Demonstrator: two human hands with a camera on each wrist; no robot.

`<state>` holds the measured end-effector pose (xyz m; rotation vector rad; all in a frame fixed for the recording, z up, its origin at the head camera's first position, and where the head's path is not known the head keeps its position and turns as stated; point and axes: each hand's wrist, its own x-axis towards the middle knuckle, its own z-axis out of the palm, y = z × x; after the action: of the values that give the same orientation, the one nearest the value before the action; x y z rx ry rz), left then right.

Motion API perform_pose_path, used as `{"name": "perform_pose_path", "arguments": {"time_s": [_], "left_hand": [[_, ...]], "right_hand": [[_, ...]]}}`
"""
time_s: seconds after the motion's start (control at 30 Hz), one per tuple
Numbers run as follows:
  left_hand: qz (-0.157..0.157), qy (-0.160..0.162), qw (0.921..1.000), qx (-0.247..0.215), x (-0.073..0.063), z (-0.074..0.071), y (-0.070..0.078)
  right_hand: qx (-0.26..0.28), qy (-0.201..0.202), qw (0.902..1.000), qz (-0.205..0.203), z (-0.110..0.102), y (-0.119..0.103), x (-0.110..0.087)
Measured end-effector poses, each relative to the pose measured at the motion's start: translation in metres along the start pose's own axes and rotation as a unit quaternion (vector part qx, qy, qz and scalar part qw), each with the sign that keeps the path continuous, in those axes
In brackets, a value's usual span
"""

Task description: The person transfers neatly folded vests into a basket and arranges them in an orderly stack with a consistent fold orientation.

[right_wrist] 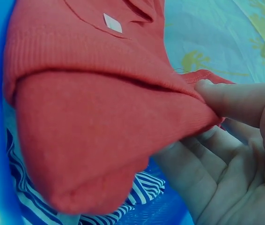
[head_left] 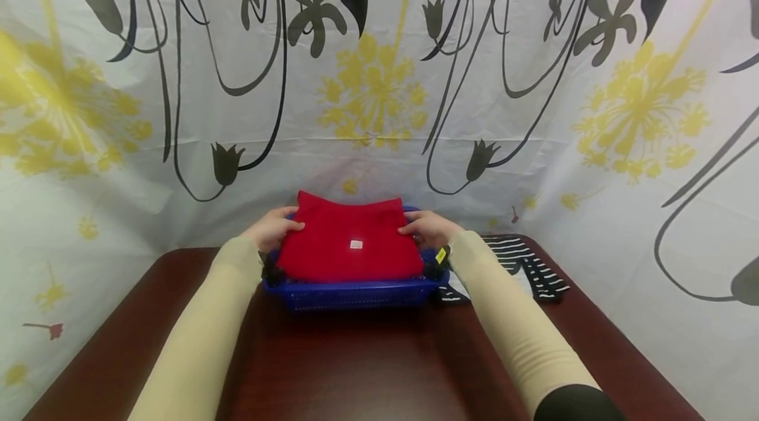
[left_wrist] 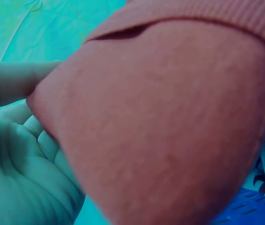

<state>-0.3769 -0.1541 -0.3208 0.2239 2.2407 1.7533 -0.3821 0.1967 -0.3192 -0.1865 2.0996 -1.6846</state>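
Both hands hold a folded red garment (head_left: pixel 338 259) with a small white label, over a blue plastic basket (head_left: pixel 356 296). My left hand (head_left: pixel 274 228) pinches its left side, thumb on top and fingers beneath, as the left wrist view also shows. On the opposite side my right hand (head_left: pixel 431 228) grips the edge between thumb and fingers. In the right wrist view a ribbed band (right_wrist: pixel 99 58) crosses the folded garment, and its near end droops. Below it, black-and-white striped cloth (right_wrist: pixel 146 190) lies in the basket. The garment hides most of the basket's inside.
A black-and-white striped garment (head_left: pixel 516 256) lies on the dark reddish table (head_left: pixel 356 368), just right of the basket. Behind the table hangs a white curtain (head_left: pixel 379 164) printed with flowers, close to the basket's back.
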Motion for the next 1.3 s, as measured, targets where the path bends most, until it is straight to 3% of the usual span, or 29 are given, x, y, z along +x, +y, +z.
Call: {"name": "perform_pose_path", "arguments": {"time_s": [0.2,0.43,1.3], "left_hand": [[-0.009,-0.014,0.9998,-0.01,0.003,0.002,0.0],[-0.023,-0.014,0.9995,0.014,0.005,0.002,-0.002],[-0.046,-0.001,0.9981,0.04,0.015,0.011,-0.009]], "right_hand": [[-0.006,0.014,0.9998,0.009,0.003,-0.001,0.001],[-0.022,0.03,0.9992,0.017,0.01,-0.003,0.0],[-0.067,0.042,0.9961,0.039,0.012,0.001,0.001]]}}
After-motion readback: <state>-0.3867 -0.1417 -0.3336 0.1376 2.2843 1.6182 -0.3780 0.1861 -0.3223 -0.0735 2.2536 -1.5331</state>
